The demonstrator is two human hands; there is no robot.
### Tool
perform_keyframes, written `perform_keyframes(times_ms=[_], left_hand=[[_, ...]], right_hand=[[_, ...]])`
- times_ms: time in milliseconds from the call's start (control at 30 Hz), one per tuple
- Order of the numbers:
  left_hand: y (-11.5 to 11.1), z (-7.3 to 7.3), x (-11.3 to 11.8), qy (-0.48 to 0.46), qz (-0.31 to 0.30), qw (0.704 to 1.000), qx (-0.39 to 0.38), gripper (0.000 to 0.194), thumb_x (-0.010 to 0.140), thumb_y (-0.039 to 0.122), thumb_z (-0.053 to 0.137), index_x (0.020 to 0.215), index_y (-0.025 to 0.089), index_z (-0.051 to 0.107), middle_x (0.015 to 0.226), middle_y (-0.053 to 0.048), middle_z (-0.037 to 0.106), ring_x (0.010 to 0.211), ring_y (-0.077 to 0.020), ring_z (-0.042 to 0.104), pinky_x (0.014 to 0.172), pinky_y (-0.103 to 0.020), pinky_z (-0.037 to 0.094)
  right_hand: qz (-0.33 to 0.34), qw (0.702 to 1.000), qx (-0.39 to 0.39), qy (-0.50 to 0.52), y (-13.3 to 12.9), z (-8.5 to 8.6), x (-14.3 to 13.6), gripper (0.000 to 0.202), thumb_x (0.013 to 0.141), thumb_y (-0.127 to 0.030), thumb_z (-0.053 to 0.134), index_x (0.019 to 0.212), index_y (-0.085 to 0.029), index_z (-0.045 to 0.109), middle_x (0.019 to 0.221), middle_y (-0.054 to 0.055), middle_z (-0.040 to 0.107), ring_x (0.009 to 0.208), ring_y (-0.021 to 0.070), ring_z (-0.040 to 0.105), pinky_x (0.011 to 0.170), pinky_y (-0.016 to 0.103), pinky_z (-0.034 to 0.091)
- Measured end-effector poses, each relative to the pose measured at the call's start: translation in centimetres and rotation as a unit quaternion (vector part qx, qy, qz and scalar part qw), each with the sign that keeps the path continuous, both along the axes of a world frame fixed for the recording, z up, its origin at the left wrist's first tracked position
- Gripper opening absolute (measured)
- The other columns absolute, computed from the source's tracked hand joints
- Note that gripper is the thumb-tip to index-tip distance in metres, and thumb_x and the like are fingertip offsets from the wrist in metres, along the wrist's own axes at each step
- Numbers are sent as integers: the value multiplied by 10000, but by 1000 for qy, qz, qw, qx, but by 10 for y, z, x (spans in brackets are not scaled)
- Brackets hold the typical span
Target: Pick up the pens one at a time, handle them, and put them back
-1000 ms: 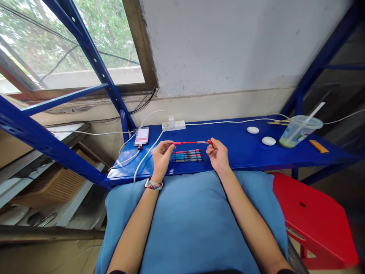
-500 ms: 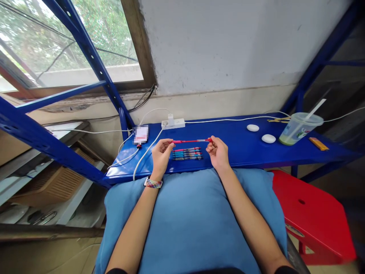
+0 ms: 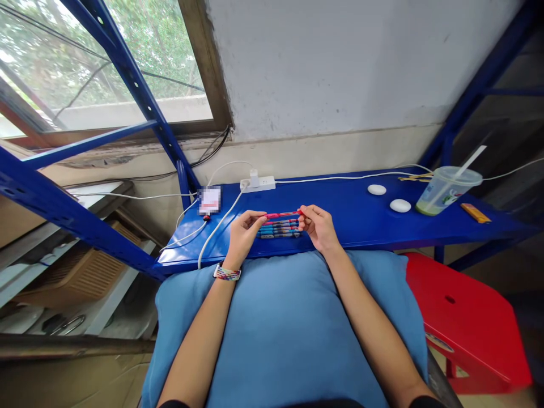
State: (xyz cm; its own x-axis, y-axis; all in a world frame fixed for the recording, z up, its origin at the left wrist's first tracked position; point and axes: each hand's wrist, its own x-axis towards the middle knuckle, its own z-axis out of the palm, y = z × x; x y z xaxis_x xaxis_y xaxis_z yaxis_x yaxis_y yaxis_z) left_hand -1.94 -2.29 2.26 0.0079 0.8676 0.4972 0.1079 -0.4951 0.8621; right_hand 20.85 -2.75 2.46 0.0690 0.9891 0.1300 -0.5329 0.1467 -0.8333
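Over the blue bench (image 3: pixel 340 221), just at 12 o'clock from a row of pens (image 3: pixel 278 229), a slim red pen (image 3: pixel 282 215) lies level between the two hands. The left hand (image 3: pixel 244 231) has its grip pressed together, thumb and fingers pinching the pen's 9 o'clock end. The right hand (image 3: pixel 319 228) pinches the 3 o'clock end the same way, its lower fingers curled in. Between them runs a partly clear stretch; whether the parts are fully joined is too small to tell.

The pen looks very light and stiff, probably smooth plastic that could slip or roll under loose fingers. The clear stretch is likely the weaker place if bent, so the hold belongs where it is, on the thicker red ends, with any push kept straight along its length.

Near 3 o'clock from the pen, well apart, stands a translucent plastic cup (image 3: pixel 449 191) with a little greenish liquid (image 3: pixel 428 208) at its bottom and a pale straw (image 3: pixel 475 156) leaning out. Between 8 and 9 o'clock, a brown basket (image 3: pixel 79 280) sits on a shelf off the bench; its contents are not clear from this angle.
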Motion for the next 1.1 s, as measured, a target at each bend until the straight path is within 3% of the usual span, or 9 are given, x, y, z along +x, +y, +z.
perform_keyframes(times_ms=[200,333,400,567,700,833,967,1100], left_hand=[[-1,4,-1,69,27,997,24,403,1039,482,687,749,206,734,762,-42,768,754,-190,718,805,-338,581],[-1,2,1,34,-13,998,43,233,977,443,776,986,211,761,968,-68,795,931,-225,762,855,-352,603],[-1,1,2,29,-24,998,50,280,927,424,837,1096,220,746,1073,-79,790,1027,-237,765,890,-349,606],[-3,2,3,34,-38,999,14,351,1029,461,706,1298,238,690,843,-24,756,838,-201,756,829,-337,605],[-3,2,3,39,-39,998,41,472,948,414,813,1366,255,664,1087,-71,794,1068,-238,763,962,-367,594],[-3,1,2,67,-33,997,23,361,1043,435,679,1354,252,686,900,-33,780,918,-218,761,950,-380,587],[-2,0,2,56,-29,996,58,473,964,385,793,1399,264,652,1105,-67,795,1098,-239,756,1032,-395,576],[-1,0,3,58,-12,997,39,334,1027,382,712,1330,244,696,926,-34,776,955,-219,766,990,-392,583]], right_hand=[[14,1000,8,2,1,0,-1,404,685,-472,1023,792,-183,761,640,-5,706,501,105,624,485,217,596],[2,1000,6,7,1,0,-2,403,707,-478,1012,769,-195,732,643,-7,708,500,105,624,487,219,597],[-4,1000,0,11,1,-1,-2,417,702,-482,1015,745,-199,711,637,-10,705,495,103,619,479,215,590],[13,1000,0,10,2,-1,-3,415,692,-486,1021,776,-194,737,639,-13,703,499,100,619,489,211,597],[17,1000,0,8,1,-1,-4,415,694,-488,1021,788,-183,755,643,-8,703,506,97,624,496,204,598],[22,1000,2,8,1,0,-5,422,675,-495,1029,791,-189,763,643,-12,703,513,100,619,498,211,603],[16,1000,-2,5,0,0,-5,411,685,-479,1024,804,-185,762,654,-1,709,520,107,626,510,218,609],[22,1000,-1,0,1,-1,-5,390,689,-454,1024,820,-187,772,673,5,724,545,117,643,537,232,625]])
